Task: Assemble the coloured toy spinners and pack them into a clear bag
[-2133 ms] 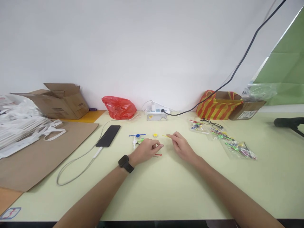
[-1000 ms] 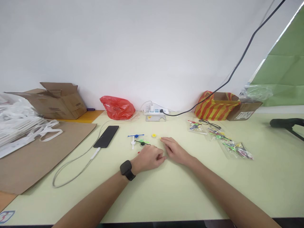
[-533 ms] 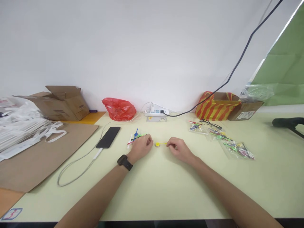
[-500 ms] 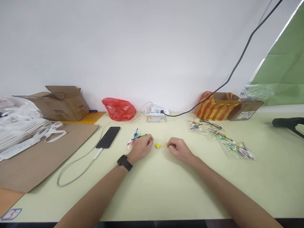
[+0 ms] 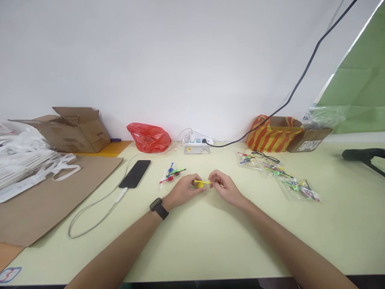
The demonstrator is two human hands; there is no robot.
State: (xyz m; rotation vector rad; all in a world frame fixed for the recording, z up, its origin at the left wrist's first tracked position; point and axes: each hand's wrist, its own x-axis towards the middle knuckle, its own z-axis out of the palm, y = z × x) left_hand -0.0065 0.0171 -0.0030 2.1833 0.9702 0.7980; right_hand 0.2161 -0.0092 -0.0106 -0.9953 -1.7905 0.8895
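Note:
My right hand is closed in a pinch on one end of a yellow plastic arrow, which lies level and points across to the left. Just under the arrow is a small yellow round base. The thumb and fingers of my left hand close around this base, low over the table. Left of that hand lies a cluster of small spinner arrows in blue, red, white, green and black, on round bases.
Clear bags of coloured arrows and glasses lie to the right. On the left are a phone with a white cable, cardboard and white bags. A power strip and red bag stand behind.
My left hand has moved right, from beside the other arrows to the yellow base, and its fingers have closed around it. The yellow arrow has shifted left over the base.

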